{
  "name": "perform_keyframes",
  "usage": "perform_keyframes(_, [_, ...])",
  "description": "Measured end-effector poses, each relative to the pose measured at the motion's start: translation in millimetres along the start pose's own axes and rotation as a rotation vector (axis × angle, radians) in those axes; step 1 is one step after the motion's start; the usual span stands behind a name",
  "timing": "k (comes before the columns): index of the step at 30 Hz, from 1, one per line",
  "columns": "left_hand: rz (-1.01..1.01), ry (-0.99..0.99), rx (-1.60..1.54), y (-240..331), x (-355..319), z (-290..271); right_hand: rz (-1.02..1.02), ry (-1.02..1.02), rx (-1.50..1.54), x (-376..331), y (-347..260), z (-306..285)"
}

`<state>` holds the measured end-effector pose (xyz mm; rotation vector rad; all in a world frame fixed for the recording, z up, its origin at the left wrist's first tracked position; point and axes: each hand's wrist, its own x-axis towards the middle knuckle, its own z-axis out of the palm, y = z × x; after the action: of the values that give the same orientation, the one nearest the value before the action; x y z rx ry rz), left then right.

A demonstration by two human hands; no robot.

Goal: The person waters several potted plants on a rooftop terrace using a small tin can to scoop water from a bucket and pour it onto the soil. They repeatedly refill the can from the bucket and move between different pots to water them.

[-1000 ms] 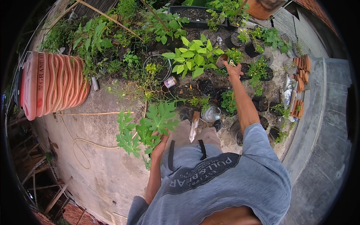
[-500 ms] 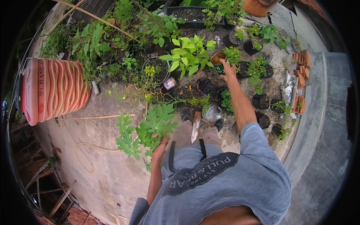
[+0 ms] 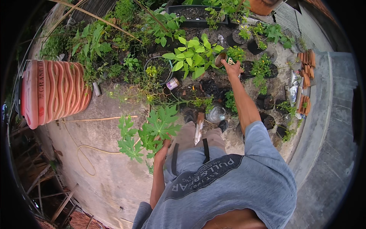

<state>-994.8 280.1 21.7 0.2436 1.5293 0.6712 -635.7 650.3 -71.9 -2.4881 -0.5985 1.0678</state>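
My right hand (image 3: 233, 70) reaches forward, fingers closed round a dark green can (image 3: 230, 60) with a brownish inside. The can lies tipped over, its open mouth (image 3: 220, 60) pointing left at the bright green leafy plant (image 3: 194, 53). Whether anything comes out of it cannot be made out. Low at my left side, my left hand (image 3: 164, 145) is beside the lobed leaves of a papaya plant (image 3: 154, 128). Those leaves hide part of its fingers, so a grip on the stalk cannot be confirmed.
Potted plants (image 3: 262, 74) stand around the right arm. A clear plastic bottle (image 3: 215, 114) and a printed tin (image 3: 172, 84) lie near my feet. At left is a ribbed orange barrel (image 3: 57, 91), with a hose (image 3: 85, 160) on the concrete. Bricks (image 3: 307, 70) are stacked at right.
The can in my right hand has turned from nearly upright to tipped over leftward. My left hand has stayed by the papaya leaves.
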Motion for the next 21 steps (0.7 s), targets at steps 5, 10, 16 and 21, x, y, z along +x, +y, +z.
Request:
perform_keyframes(5, [0.015, -0.014, 0.022, -1, 3, -2, 0.072, -0.077, 0.260, 1, -7, 1])
perform_keyframes(10, [0.005, -0.047, 0.052, -2, 8, -3, 0.142, -0.155, 0.409, 12, 10, -6])
perform_keyframes(16, [0.016, -0.062, 0.072, -3, 9, -5, 0.095, -0.053, 0.150, 3, 21, -9])
perform_keyframes(21, [0.006, -0.035, 0.055, -3, 7, -7, 0.033, 0.006, 0.038, 5, 15, -5])
